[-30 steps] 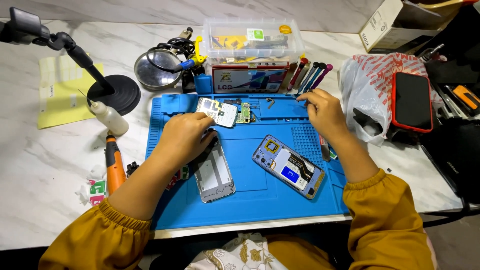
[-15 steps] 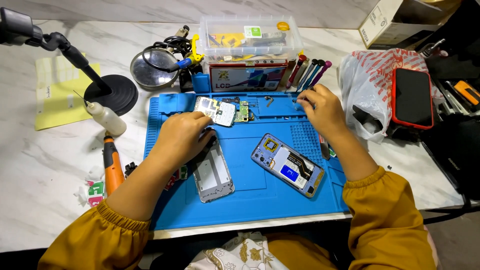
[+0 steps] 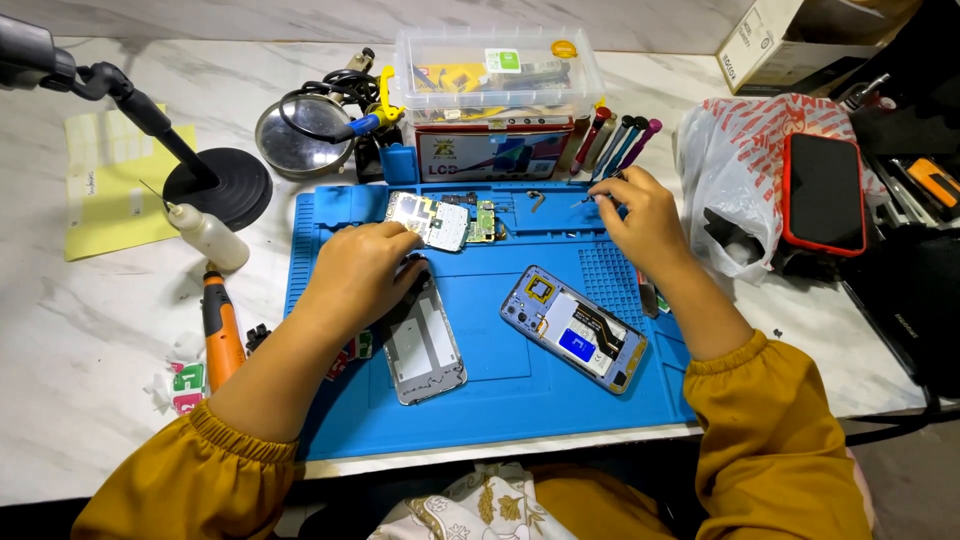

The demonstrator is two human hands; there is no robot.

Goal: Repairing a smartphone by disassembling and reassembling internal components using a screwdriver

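My left hand [image 3: 362,272] lies curled over the top end of a silver phone frame [image 3: 428,350] on the blue work mat [image 3: 520,395]. Its fingertips almost reach a small circuit board [image 3: 430,220] with a green part beside it. My right hand [image 3: 638,212] is at the mat's far edge, pinching a thin dark-tipped tool [image 3: 592,200] whose tip points left towards a small metal piece [image 3: 537,203]. An opened phone [image 3: 575,328], its inner parts and a flex cable showing, lies tilted on the mat between my forearms.
Behind the mat stand a clear plastic parts box [image 3: 497,62], a row of screwdrivers [image 3: 620,140] and a round magnifier [image 3: 300,135]. On the left are a black lamp base [image 3: 215,187], white bottle [image 3: 208,236] and orange electric screwdriver [image 3: 220,325]. A white bag [image 3: 735,165] and red-cased phone [image 3: 822,192] lie right.
Both hands stay almost where they were. Only the view has shifted a little.
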